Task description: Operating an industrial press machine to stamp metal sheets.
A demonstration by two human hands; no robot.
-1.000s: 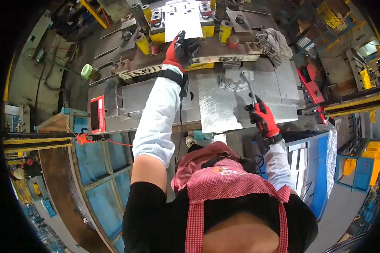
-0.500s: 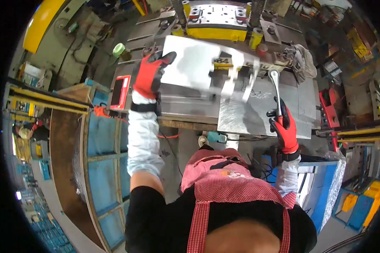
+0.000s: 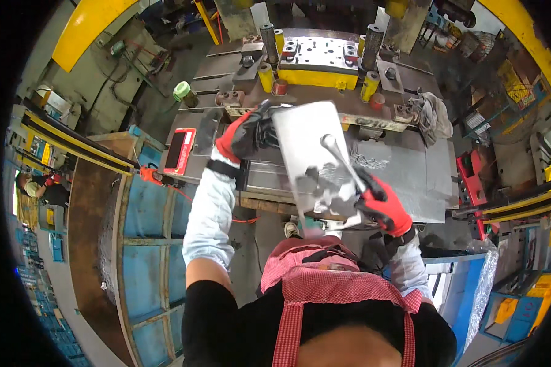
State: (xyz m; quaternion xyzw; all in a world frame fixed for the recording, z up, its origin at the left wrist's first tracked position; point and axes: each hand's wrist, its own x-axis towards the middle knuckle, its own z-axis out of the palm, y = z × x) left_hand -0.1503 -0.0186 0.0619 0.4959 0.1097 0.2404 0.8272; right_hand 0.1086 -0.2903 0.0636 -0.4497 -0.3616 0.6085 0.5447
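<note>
A thin, shiny sheet-metal piece (image 3: 303, 131) with irregular cut-outs at its lower end hangs tilted in front of me, slightly blurred. My left hand (image 3: 251, 133), in a red and black glove, is closed on its upper left edge. In my right hand (image 3: 382, 203), gloved alike, is a long metal wrench (image 3: 341, 158), its round head pointing up and left across the sheet. The right fingers are close to the sheet's lower right side; whether they touch it I cannot tell. Beneath, a flat metal plate (image 3: 410, 189) lies on the workbench, partly hidden by the sheet.
A die block (image 3: 320, 72) with a yellow base stands at the back between dark posts. A grey rag (image 3: 433, 116) lies at right, a red-framed panel (image 3: 180, 151) at left. A green-capped bottle (image 3: 183, 93) stands far left. A blue-panelled crate (image 3: 144, 211) flanks the left side.
The sheet has swung from lying sideways to hanging downward, nearer my body. My right hand has moved left with the wrench, whose head now overlaps the sheet. The view has shifted slightly.
</note>
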